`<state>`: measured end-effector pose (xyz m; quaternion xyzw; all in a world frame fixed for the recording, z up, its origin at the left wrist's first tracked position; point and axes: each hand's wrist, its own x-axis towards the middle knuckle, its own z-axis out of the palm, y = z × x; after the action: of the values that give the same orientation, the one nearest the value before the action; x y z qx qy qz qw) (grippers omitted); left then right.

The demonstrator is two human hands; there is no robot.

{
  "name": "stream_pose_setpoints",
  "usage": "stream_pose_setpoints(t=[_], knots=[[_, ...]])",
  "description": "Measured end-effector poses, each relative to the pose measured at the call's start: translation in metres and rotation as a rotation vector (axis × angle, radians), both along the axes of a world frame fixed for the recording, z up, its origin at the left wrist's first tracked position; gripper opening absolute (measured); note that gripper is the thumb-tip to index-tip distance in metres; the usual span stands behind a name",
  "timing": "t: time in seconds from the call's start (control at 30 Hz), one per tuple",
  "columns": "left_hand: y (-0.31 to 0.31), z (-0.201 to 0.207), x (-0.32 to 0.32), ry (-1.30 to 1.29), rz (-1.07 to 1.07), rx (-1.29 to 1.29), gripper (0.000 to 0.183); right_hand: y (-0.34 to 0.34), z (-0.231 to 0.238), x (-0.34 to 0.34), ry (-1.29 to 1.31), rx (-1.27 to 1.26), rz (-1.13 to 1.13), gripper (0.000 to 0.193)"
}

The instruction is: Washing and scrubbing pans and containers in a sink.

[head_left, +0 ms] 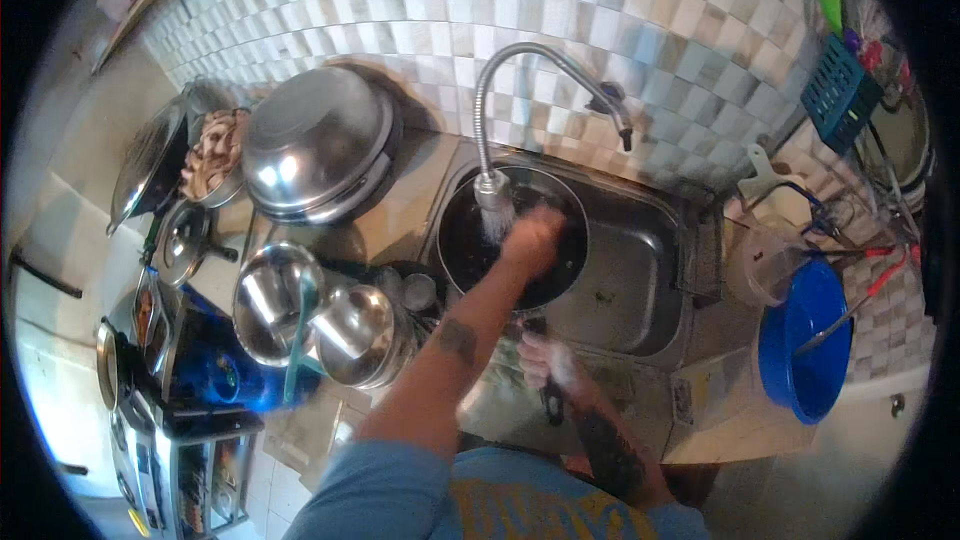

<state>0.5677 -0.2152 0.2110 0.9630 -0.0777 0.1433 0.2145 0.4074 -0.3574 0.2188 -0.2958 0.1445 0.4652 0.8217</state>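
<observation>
Small lidded pan (pixel 180 245), one, dark handle pointing right. Large steel basin (pixel 305 140), upturned, on the counter near the tiled wall (pixel 420 5). Steel bowl (pixel 260 278), shiny, just in front of it. Teal utensil (pixel 300 335), long, lying across the gap between that bowl and a steel pot (pixel 352 345). Black frying pan (pixel 463 258), round, set over the left part of the sink, its handle toward the wearer. Spray head (pixel 490 190) on a flexible metal spout, white water (pixel 497 226) falling into the black frying pan. Left hand (pixel 535 238), blurred, over the pan's interior; cannot tell how its fingers stand or whether they touch the metal. Right hand (pixel 548 360), patched with white foam, fingers curled around the pan's black handle (pixel 553 407). Steel sink (pixel 628 250), right part bared, a few dark scraps on its floor. Clear plastic tub (pixel 765 275), one. Blue basin (pixel 815 305), a long utensil leaning in it. Slotted turner (pixel 838 90), dark teal, hanging at far right
</observation>
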Motion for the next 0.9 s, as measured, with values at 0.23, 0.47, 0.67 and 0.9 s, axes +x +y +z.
stream_pose_setpoints(t=[0.23,0.47,0.67,0.9], knots=[[0.002,0.004,-0.012,0.124,-0.035,-0.092,0.012,-0.001,0.008,-0.006,0.009,-0.002,0.018,0.005],[0.030,0.023,-0.005,0.175,-0.071,0.013,0.020,-0.012,-0.003,-0.004,-0.003,0.154,-0.089,0.010],[0.018,0.032,-0.015,0.041,-0.466,0.028,0.010,-0.028,-0.010,0.004,-0.064,0.114,-0.124,0.011],[-0.016,0.011,-0.029,-0.010,-0.604,-0.007,0.017,-0.037,-0.031,0.009,-0.148,0.104,0.042,0.034]])
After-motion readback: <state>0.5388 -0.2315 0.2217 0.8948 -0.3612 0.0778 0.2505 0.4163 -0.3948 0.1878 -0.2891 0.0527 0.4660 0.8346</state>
